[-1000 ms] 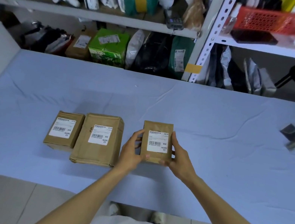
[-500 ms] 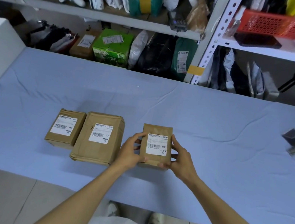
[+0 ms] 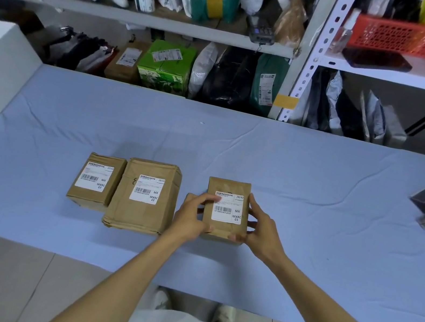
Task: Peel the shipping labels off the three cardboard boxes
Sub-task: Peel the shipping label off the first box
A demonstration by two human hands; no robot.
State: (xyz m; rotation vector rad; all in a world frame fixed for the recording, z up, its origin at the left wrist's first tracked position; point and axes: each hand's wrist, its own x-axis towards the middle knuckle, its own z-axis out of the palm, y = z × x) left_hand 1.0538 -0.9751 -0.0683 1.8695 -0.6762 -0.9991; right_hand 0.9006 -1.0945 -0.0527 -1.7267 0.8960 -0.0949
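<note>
Clasping the right box (image 3: 229, 186) from both sides, low over the tabletop (image 3: 311, 206) or resting on it; cannot tell which. Curled round its left edge with the left hand (image 3: 190, 213), one fingertip laid at the upper-left corner of the label (image 3: 227, 209). Gripping the right edge with the right hand (image 3: 261, 232), thumb at the near corner. Lies straight ahead between the hands, long axis running away from the body, label face up and looking flat all over. Closer to a label corner on the left-hand side, so probably best picked there while bracing with the right. Calls for a nail under that corner, then a slow pull along the long axis. Off to the left, side by side: mid box (image 3: 139, 213) and left box (image 3: 92, 193), labels on, no hand near.
</note>
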